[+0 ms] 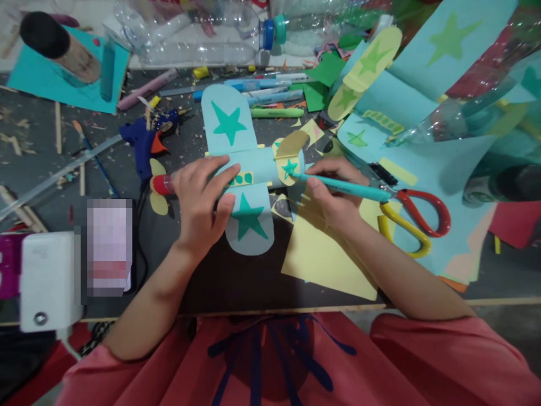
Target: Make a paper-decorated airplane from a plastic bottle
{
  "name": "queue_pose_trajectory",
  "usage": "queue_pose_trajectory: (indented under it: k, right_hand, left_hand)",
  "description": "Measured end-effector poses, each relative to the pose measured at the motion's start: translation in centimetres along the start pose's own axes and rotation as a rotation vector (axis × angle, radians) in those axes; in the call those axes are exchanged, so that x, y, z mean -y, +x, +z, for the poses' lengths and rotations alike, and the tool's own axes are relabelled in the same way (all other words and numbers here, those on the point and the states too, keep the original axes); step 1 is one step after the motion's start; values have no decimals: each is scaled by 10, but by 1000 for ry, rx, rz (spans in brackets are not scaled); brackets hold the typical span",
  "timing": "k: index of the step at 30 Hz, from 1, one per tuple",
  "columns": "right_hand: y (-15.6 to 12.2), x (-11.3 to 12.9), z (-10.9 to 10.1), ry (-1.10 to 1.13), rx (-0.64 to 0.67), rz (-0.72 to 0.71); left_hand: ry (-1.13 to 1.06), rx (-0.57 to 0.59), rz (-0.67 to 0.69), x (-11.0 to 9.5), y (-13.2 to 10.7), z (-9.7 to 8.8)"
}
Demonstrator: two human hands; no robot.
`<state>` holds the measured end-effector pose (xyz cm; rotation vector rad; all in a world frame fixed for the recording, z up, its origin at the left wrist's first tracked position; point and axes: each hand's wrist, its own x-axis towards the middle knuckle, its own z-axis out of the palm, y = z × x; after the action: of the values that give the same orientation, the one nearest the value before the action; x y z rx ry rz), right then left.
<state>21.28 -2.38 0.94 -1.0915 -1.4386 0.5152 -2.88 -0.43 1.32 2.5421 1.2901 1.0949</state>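
A light blue paper plane with green stars on its wings lies on the dark table, built round a bottle with a red cap. My left hand is wrapped over the plane's body near the cap end and holds it down. My right hand pinches a teal pen, its tip at the small green star on the yellow tail piece.
Red and yellow scissors lie right of my right hand on a yellow sheet. A blue glue gun sits at the left. Markers, clear bottles and a second plane crowd the back. A white box sits at the front left.
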Motion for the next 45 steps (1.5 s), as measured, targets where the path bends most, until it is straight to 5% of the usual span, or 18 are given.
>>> queue_pose_trajectory:
  k: [4,11,32,45]
  right_hand:
    - [0,-1,0,1,-10,-14]
    - [0,-1,0,19,-16,-38]
    - [-4,3,1,-1,34,1]
    - [-2,2,0,-6,46,-14]
  left_hand:
    - [14,-23,44,-1,0,0]
    - [-108,75,-142,0,-1,0]
    - [37,-31,41,-2,0,2]
    - [24,38,-47,-4,1,-1]
